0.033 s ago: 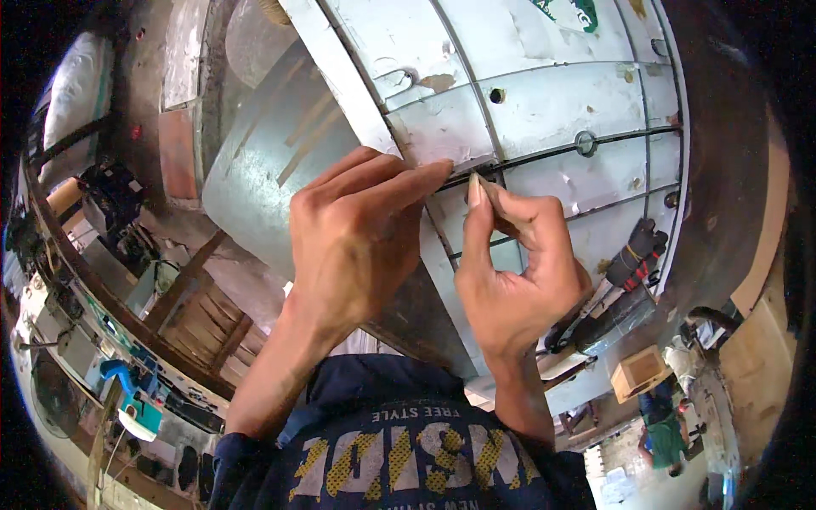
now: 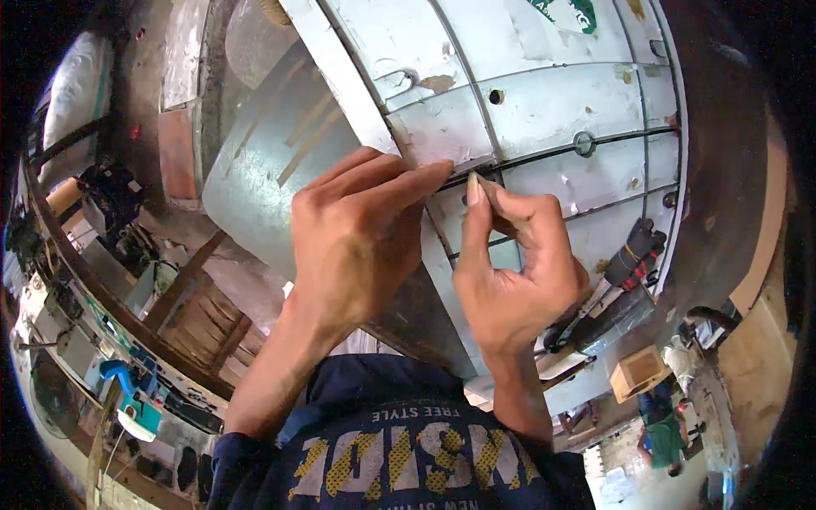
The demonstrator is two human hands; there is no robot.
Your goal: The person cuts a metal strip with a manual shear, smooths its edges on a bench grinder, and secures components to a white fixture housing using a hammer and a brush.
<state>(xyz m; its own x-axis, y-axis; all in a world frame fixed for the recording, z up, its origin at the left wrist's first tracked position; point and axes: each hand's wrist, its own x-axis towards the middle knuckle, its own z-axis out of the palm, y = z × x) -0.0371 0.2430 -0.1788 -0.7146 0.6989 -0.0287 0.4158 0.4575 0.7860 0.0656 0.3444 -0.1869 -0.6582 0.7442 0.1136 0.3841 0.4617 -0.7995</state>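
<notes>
We had both hands at the black strip (image 2: 544, 155) that ran across the pale, scuffed panel (image 2: 569, 106), close to the panel's left edge. Our left hand (image 2: 357, 223) reached over that edge with its fingers bent and its forefinger extended to the strip; its thumb was hidden, so we could not tell whether it gripped anything. Just beside it, our right hand (image 2: 520, 265) had thumb and forefinger closed in a pinch at the strip (we could not make out what, if anything, was between the tips). Beyond the hands, the panel showed a round dark hole (image 2: 496, 96) and a green label (image 2: 571, 15) near the top. A bundle of tools (image 2: 627, 259) with black and red parts lay at its lower right. To our left was a grey sheet (image 2: 268, 174); at lower right, we saw a wooden box (image 2: 639, 374) near a person in green (image 2: 667, 438).
</notes>
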